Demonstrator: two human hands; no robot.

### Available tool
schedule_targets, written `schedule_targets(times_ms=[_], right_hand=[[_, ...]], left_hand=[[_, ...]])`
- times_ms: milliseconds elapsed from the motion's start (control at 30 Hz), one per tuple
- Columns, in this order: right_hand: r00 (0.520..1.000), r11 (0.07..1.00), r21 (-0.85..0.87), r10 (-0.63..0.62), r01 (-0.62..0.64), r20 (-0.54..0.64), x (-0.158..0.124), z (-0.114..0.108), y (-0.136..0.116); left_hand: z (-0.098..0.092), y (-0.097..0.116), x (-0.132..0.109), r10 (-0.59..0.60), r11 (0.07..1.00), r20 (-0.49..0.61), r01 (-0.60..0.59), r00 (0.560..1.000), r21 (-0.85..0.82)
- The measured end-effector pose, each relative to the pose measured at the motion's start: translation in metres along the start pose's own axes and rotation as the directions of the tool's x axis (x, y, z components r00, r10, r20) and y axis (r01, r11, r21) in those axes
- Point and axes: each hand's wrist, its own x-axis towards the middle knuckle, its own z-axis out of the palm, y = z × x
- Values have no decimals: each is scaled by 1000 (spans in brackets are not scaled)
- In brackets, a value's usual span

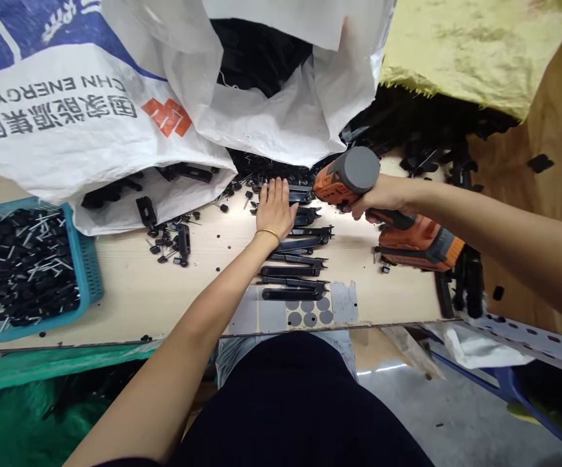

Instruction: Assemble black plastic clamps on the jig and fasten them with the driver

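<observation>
L hand (pixel 275 207) lies flat, fingers spread, pressing on a black plastic part (pixel 301 194) at 12 o'clock on the table (pixel 129 285). R hand (pixel 376 196) grips the orange drill (pixel 358 178), just at 3 o'clock of that part. Blue basket (pixel 89 272) w/ screws at 9 o'clock.

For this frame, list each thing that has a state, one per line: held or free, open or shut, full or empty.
Left hand: flat, pressing on a black part.
Right hand: closed around the orange drill.
Orange drill: held, tip down at the black parts.
Black parts: lying in a row on the table.
White sack: open, black pieces inside.
Blue basket: full of black screws.
</observation>
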Motion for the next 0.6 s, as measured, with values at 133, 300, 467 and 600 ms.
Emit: schedule_targets(times_ms=[133, 300, 467, 600], right_hand=[[1000, 994, -107, -12, 15, 27, 6, -2, -5], [1000, 995, -97, -23, 21, -15, -8, 6, -5], [999, 999, -21, 43, -43, 18, -34, 17, 4], [994, 993, -57, 108, -107, 30, -35, 26, 6]], left_hand=[[-2, 1, -3, 6, 1000, 19, -6, 1000, 3], [-3, 1, -1, -1, 1000, 32, 1, 999, 12], [-3, 1, -4, 11, 1000, 10, -11, 1000, 21], [-3, 1, -4, 4, 999, 15, -4, 1000, 54]])
